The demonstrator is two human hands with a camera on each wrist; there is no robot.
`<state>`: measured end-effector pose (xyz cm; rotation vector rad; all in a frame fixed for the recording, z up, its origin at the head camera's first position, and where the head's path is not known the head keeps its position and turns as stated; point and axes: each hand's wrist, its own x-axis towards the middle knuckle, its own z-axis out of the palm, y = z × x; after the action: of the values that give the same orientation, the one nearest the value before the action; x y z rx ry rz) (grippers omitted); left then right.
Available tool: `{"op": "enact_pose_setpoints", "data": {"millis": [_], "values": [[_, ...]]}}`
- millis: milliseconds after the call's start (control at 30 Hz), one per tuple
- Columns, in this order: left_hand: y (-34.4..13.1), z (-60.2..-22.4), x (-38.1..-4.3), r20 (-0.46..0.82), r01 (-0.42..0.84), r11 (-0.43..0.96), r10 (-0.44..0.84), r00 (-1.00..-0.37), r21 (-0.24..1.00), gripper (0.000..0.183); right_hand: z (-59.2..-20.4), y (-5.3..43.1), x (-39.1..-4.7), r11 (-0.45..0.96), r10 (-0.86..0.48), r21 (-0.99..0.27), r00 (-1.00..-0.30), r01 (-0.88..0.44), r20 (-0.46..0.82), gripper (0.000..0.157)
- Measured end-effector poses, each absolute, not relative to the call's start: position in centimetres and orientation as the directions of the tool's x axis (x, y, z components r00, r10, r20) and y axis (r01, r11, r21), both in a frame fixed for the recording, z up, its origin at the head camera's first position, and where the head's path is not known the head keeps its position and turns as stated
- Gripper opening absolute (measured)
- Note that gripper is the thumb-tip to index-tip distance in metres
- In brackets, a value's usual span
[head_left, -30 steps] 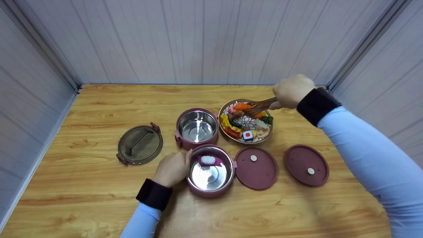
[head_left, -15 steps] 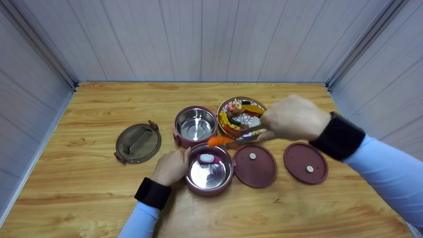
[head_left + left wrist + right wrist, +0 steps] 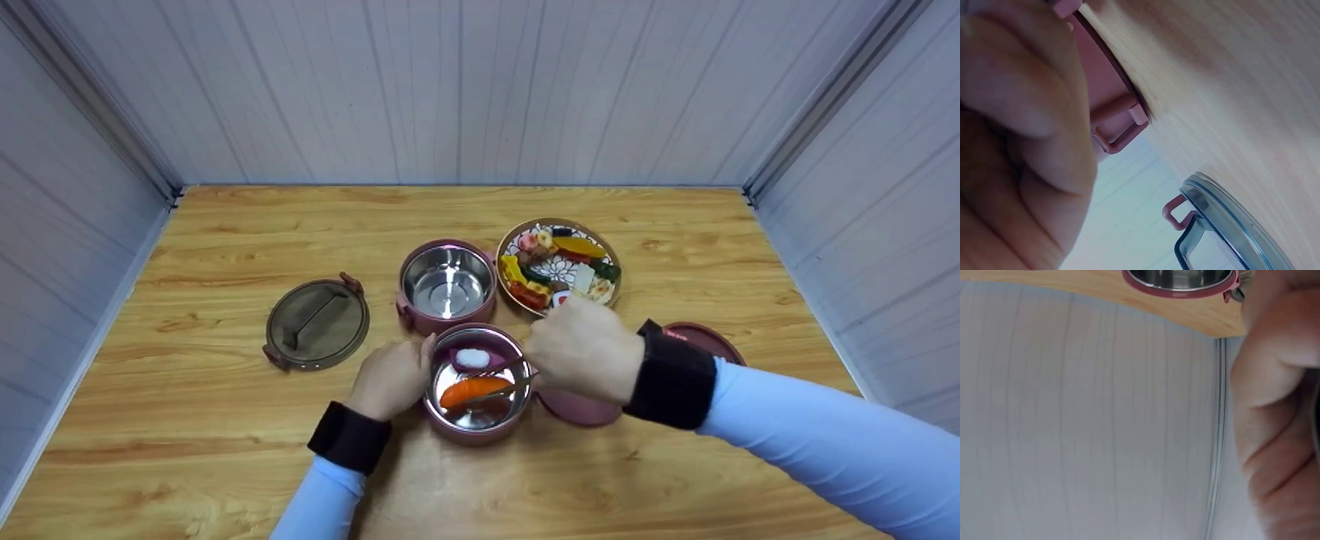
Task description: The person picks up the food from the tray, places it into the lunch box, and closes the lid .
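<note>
While my left hand point(image 3: 390, 379) steadies the front steel-lined pot point(image 3: 474, 440) from its left side, thumb at the rim and fingers folded in, my right hand point(image 3: 581, 352) is closed in a fist round the brown tongs point(image 3: 519, 384). Its curled fingers show close up in the right wrist view, with little of the tongs visible there. The tongs reach over the pot's right rim with their arms spread: the lower one crosses the right end of the orange carrot-like piece point(image 3: 463, 391), the upper one lies near the purple piece with a white oval top point(image 3: 472, 358). I cannot tell whether they pinch the orange piece, which lies inside the front pot, just nearer me than the purple one. My right wrist and hand partly cover two maroon lids; behind the front pot stand the rear steel-lined pot point(image 3: 433, 324) and the flower-patterned plate point(image 3: 556, 268) of assorted food pieces.
</note>
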<state>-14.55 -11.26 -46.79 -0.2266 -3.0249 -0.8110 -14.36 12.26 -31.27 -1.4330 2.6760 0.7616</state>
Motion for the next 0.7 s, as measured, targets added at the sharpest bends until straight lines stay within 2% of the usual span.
{"op": "enact_pose_setpoints", "data": {"millis": [200,367,500,600,700], "values": [[-11.3,-46.8,-14.5,0.045,0.132,0.852,0.127,-0.991,0.506,0.052,-33.1,12.5,-14.0,0.444,-0.821,0.453,-0.554,-0.773,-0.141,0.038],[-11.2,-46.6,-14.5,0.046,0.129,0.855,0.123,-0.991,0.502,0.053,-33.8,12.9,-13.7,0.501,-0.809,0.394,-0.579,-0.770,-0.104,0.034],[-11.2,-46.6,-14.5,0.041,0.127,0.854,0.123,-0.992,0.505,0.053,-34.4,13.2,-13.3,0.506,-0.819,0.397,-0.570,-0.766,-0.056,0.031],[-11.2,-46.6,-14.5,0.031,0.121,0.854,0.122,-0.992,0.506,0.053,-34.7,13.5,-13.2,0.523,-0.822,0.384,-0.569,-0.761,-0.007,0.032],[-11.2,-46.7,-14.5,0.026,0.116,0.855,0.119,-0.992,0.505,0.054,-34.7,13.7,-13.3,0.565,-0.802,0.320,-0.598,-0.761,-0.006,0.035]]}}
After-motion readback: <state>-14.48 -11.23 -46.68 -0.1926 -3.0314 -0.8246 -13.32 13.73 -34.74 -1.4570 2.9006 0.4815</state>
